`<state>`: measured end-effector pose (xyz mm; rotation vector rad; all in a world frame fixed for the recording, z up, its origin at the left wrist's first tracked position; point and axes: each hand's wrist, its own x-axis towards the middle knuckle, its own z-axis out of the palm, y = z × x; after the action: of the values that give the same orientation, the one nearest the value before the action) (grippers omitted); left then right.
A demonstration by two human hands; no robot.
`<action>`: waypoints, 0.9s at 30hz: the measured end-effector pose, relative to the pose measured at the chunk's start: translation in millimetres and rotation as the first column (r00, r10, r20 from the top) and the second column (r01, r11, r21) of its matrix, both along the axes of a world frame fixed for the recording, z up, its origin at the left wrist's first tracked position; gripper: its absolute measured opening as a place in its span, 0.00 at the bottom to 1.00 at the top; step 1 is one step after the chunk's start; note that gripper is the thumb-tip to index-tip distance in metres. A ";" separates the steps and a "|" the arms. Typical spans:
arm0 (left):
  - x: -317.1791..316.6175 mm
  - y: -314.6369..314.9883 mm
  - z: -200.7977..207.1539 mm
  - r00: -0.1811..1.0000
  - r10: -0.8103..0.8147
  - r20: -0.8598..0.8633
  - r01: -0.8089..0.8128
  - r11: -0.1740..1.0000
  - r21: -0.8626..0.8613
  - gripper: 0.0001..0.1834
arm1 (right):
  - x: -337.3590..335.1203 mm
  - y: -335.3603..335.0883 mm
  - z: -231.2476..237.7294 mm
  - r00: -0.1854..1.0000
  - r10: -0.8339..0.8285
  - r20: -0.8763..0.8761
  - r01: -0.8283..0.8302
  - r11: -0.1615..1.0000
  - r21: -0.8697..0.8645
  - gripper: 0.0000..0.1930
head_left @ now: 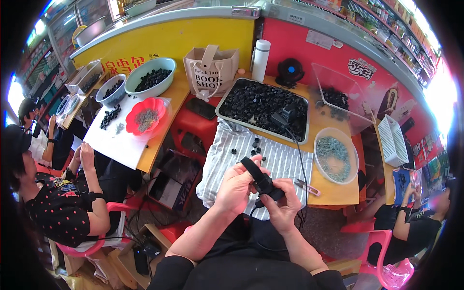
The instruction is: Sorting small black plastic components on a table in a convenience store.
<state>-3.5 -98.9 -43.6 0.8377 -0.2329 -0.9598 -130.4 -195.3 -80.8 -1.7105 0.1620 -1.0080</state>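
Between my two hands, over the near edge of the striped cloth (217,169), is a small black device with a strap (263,182); a thin cable hangs below it. My left hand (235,187) has its fingers closed around the strap side. My right hand (285,202) pinches the device's lower body with thumb and fingers. Several small black caps (256,145) lie on the cloth just beyond. Behind them stands a metal tray (223,115) heaped with black caps. A similar black device (286,115) rests on that heap, its cable running down past my right hand.
Right of the cloth sit pink-handled snips (309,187) and a clear bowl (356,162) of small thin pieces. Farther back are a white bottle (261,60), a small black fan (290,72) and a canvas bag (211,72). Seated people (63,203) work at both sides.
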 end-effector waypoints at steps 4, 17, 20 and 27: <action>-7.3 5.0 16.2 0.994 -0.039 -0.102 0.021 0.985 -0.173 0.27 | 2.3 6.4 -6.1 1.000 -0.009 -0.009 0.008 0.998 -0.068 0.22; 8.2 -33.4 6.5 0.956 0.007 0.293 0.114 0.913 -0.393 0.61 | -6.2 13.0 12.3 0.996 0.077 0.046 -0.081 0.994 0.071 0.22; 14.1 -47.6 -2.2 0.904 0.181 0.387 -0.085 0.964 -0.253 0.67 | -4.0 13.1 10.7 0.996 0.074 0.054 -0.079 0.992 0.097 0.20; 34.1 -71.4 26.6 -0.373 -0.079 0.925 -0.739 0.628 -0.244 0.31 | -7.0 45.0 1.8 0.972 0.217 -0.086 -0.225 0.968 -0.108 0.22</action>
<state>30.6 -170.4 -16.9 2.0211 -1.0473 0.8146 -137.5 -150.3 -79.0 -1.8283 -0.0423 -0.8031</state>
